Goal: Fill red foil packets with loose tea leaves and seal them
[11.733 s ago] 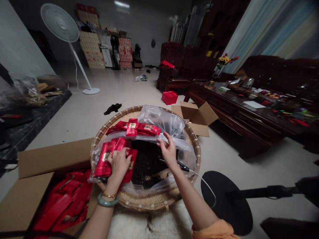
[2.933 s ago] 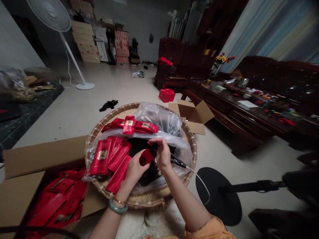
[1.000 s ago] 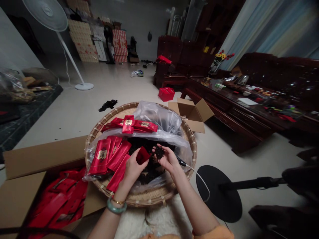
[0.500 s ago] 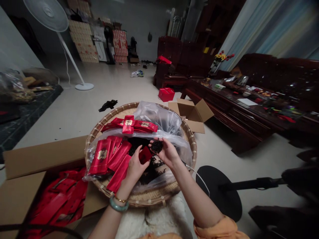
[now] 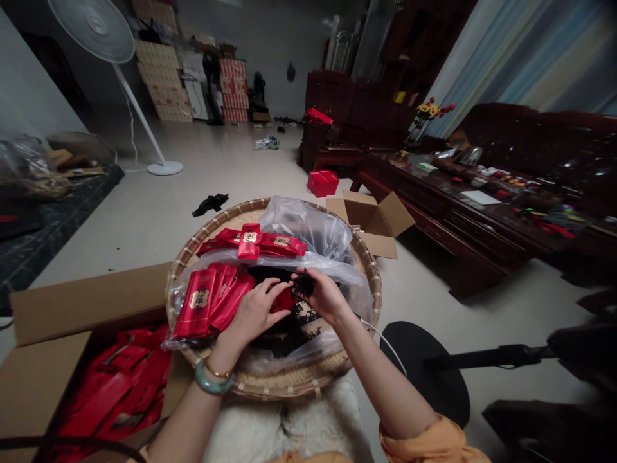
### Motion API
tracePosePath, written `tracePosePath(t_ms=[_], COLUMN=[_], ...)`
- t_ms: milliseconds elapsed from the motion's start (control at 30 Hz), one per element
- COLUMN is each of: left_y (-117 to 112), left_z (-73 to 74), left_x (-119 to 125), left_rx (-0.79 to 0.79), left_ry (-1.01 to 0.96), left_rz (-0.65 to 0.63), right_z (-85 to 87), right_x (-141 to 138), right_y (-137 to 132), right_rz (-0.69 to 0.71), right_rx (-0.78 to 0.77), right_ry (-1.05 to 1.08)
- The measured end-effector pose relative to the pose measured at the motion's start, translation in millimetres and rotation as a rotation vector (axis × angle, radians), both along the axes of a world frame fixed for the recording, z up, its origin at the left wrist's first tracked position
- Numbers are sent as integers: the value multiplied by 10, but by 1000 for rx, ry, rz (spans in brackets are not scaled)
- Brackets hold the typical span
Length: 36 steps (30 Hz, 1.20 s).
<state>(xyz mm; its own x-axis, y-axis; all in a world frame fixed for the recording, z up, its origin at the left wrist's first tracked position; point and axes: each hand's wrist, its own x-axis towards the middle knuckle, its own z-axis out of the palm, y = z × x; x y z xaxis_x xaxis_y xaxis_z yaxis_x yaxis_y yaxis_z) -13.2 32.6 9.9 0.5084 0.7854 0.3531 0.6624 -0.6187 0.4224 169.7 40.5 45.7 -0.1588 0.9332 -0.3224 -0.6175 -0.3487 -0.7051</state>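
My left hand point(image 5: 256, 310) is closed around a red packet point(image 5: 283, 301), its back turned up so most of the packet is hidden. Dark, curly tea leaves point(image 5: 303, 284) lie in the cupped fingers of my right hand point(image 5: 328, 297), right beside the packet. Beneath both hands, more loose leaves point(image 5: 277, 337) sit on a clear plastic bag point(image 5: 332, 263) spread in a round woven bamboo tray point(image 5: 270, 388). Several flat red packets point(image 5: 195, 302) lie at the tray's left, and smaller red packets point(image 5: 282, 244) rest along its far side.
An open carton point(image 5: 91, 292) full of red packets stands at the left. Beyond the tray are another open carton point(image 5: 371, 218) and a red box point(image 5: 322, 183). A black round stand base point(image 5: 424, 373) is at the right, near a dark wooden table point(image 5: 448, 212). A white fan point(image 5: 164, 168) stands farther back.
My left hand has turned over the packet, with its wrist shifting left, so the packet's opening is now covered. My right hand stays almost still with the leaves.
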Motion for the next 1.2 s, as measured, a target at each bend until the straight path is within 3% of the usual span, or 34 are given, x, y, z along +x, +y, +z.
tracePosePath(t_ms=[200,433,900,1200], left_y=[53,117,172,144], left_z=[133,232,304,262], left_x=[-41,-46,-22,-51], left_rx=[-19,1,96,-19], left_ry=[59,163,308,147], left_rz=[-111,-124,-182,-195], right_z=[-29,-32,-31,73], right_x=[5,10,-3,-31], right_y=[16,26,-27,-35], right_rz=[17,-4,25,106], right_rx=[15,15,91,128], right_ry=[-20,-62,-171,-483])
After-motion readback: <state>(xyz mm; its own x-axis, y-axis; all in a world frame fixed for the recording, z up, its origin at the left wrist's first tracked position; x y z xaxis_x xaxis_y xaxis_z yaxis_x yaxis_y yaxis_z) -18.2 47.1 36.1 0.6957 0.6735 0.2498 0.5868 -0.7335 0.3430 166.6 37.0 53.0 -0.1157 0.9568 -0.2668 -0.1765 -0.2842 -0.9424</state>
